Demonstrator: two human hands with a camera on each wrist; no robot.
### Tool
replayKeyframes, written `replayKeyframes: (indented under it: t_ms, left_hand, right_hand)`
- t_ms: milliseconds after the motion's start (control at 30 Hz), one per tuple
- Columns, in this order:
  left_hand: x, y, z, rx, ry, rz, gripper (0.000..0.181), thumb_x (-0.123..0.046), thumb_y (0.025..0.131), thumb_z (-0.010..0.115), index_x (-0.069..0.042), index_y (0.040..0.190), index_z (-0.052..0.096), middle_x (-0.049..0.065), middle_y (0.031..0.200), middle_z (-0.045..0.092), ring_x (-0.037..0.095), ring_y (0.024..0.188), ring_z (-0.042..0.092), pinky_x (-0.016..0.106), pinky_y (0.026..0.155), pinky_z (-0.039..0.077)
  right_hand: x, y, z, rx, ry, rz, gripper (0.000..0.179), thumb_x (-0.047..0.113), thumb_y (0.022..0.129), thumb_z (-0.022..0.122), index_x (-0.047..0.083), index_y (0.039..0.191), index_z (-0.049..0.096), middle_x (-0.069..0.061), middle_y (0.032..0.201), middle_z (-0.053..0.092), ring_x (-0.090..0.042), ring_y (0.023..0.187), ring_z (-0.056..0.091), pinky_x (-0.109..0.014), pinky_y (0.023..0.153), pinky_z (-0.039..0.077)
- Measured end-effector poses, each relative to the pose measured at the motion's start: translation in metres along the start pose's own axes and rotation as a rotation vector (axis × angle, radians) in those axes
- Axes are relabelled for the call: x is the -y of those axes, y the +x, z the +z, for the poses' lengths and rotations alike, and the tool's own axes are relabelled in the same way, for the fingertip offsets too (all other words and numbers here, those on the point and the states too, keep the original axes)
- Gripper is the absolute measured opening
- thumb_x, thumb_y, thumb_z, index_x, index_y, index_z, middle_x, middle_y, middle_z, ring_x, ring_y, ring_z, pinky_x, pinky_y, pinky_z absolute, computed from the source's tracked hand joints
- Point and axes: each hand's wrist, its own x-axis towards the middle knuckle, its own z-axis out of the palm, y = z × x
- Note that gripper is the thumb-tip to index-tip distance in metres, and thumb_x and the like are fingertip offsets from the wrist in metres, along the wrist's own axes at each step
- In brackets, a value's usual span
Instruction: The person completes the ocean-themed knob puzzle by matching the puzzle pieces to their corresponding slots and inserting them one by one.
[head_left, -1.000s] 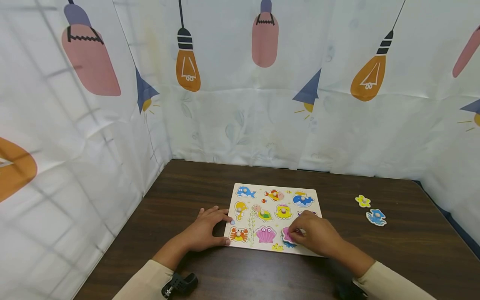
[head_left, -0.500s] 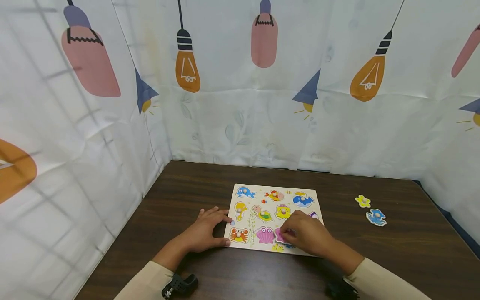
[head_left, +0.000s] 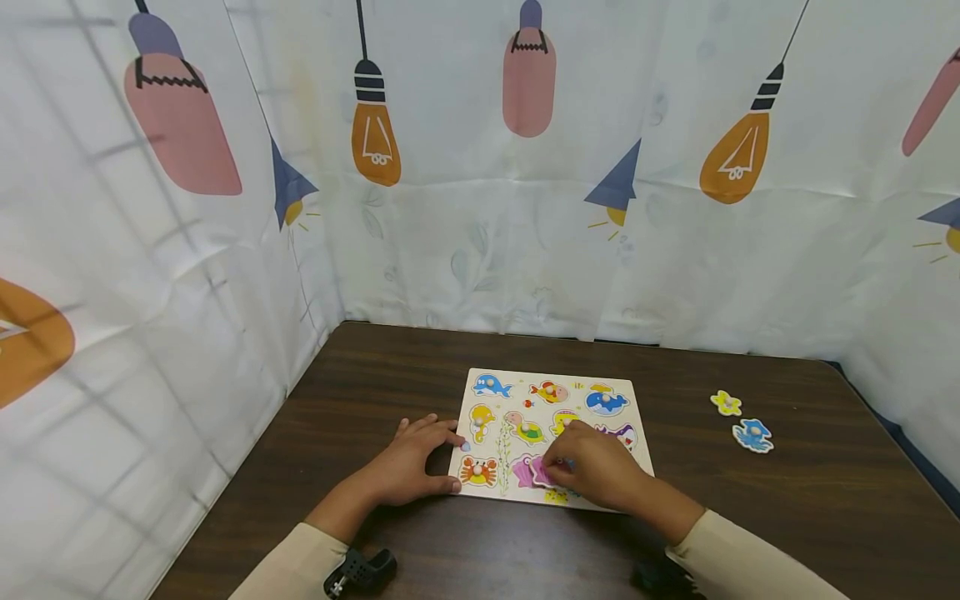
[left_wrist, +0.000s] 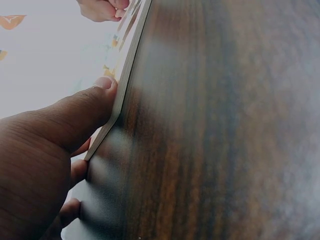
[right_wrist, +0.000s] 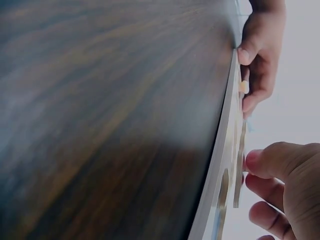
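Note:
A wooden peg puzzle board (head_left: 492,450) with sea animal pictures lies on the table. My left hand (head_left: 408,461) rests against its left side, the thumb at the near left corner and the fingers spread along the edge. My right hand (head_left: 600,467) pinches a pink puzzle piece (head_left: 538,472) between thumb and fingers, over the bottom row. That piece partly covers the pink shell picture (head_left: 519,473); the hand hides its right part. In the right wrist view, the piece's thin edge (right_wrist: 239,187) stands a little off the board's face.
Right of the board, a yellow flower-shaped piece (head_left: 726,402) and a blue piece (head_left: 752,435) lie on the dark wooden table (head_left: 405,358). A white printed curtain (head_left: 450,250) hangs behind the table and along its left side.
My right hand has slid left across the board's bottom row with the pink piece, from the blue picture to the pink shell picture. The left hand has stayed in place.

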Motion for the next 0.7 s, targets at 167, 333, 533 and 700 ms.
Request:
replayKeyframes:
  t_ms: [167,333,533,700]
  left_hand:
    - [0.000,0.000,0.000,-0.001,-0.005,0.002,0.057,-0.046,0.084,0.083,-0.022,0.132,0.064,0.006,0.153,0.049,0.043,0.148,0.029,0.073,0.115,0.008]
    - [0.002,0.000,0.000,-0.004,-0.002,0.005,0.057,-0.047,0.083,0.083,-0.023,0.131,0.064,0.006,0.153,0.049,0.043,0.148,0.029,0.073,0.115,0.008]
    - [0.002,0.000,0.000,-0.006,-0.002,0.003,0.057,-0.048,0.083,0.084,-0.023,0.131,0.064,0.006,0.153,0.049,0.043,0.148,0.029,0.074,0.114,0.008]
    - [0.000,0.000,-0.001,-0.007,-0.007,0.002,0.057,-0.046,0.083,0.084,-0.022,0.131,0.065,0.007,0.152,0.050,0.043,0.148,0.030,0.074,0.114,0.008]
  right_hand:
    - [0.004,0.006,0.003,-0.001,0.016,-0.012,0.003,0.020,0.087,0.082,0.024,0.088,0.081,0.020,0.089,0.067,-0.003,0.091,0.059,-0.027,0.078,0.054]
    - [0.007,0.010,0.005,-0.001,0.006,-0.018,0.001,0.023,0.088,0.081,0.023,0.088,0.081,0.019,0.089,0.067,-0.003,0.090,0.059,-0.026,0.076,0.054]
    - [0.009,0.014,0.007,0.003,0.002,-0.021,0.005,0.020,0.087,0.082,0.025,0.087,0.080,0.019,0.089,0.067,-0.002,0.089,0.058,-0.026,0.074,0.053]
    - [0.012,0.017,0.008,0.033,-0.002,-0.006,0.005,0.021,0.087,0.082,0.025,0.089,0.081,0.018,0.089,0.067,-0.003,0.089,0.057,-0.026,0.071,0.052]
